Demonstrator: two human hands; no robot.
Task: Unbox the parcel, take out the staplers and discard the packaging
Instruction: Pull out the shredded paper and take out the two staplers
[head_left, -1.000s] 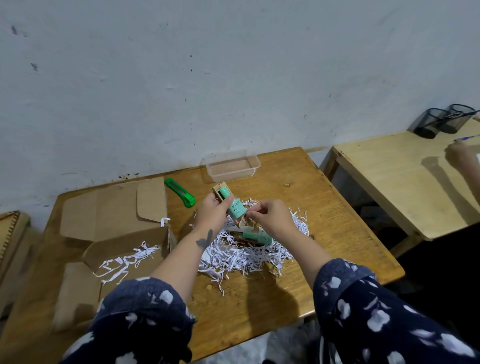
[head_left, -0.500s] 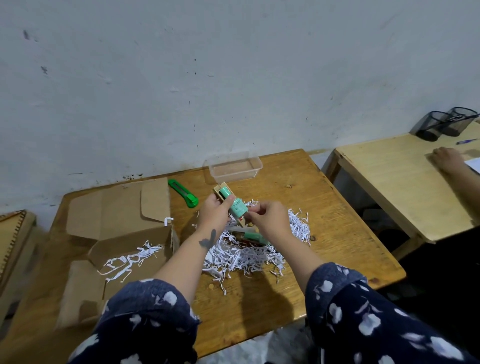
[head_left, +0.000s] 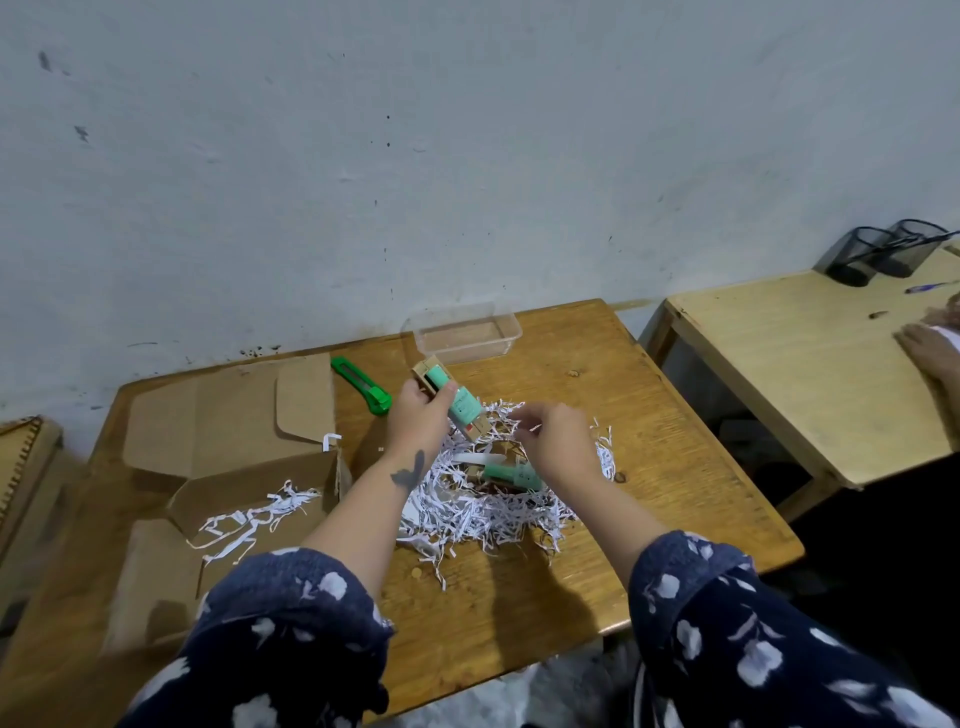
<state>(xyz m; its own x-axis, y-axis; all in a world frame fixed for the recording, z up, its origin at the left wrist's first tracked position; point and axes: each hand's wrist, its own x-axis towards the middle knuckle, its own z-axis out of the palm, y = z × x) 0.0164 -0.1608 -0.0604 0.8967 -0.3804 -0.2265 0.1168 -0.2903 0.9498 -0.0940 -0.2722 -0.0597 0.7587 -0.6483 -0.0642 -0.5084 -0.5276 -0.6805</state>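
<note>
Cardboard box (head_left: 249, 499) lies opened beside the left hand (head_left: 418, 423), which grips one carded stapler (head_left: 452, 402), while the right hand (head_left: 553, 441), loose and empty, hovers over a second stapler (head_left: 511, 475) in shreds (head_left: 483, 514), packaging undiscarded.

No legible text, labels or numbers. Faint markings on the mint stapler pack (head_left: 453, 402) held above the shredded paper (head_left: 488, 506) are too small and blurred to read. Second stapler pack (head_left: 511, 475), lying in the shredded paper: markings likewise unreadable.
</note>
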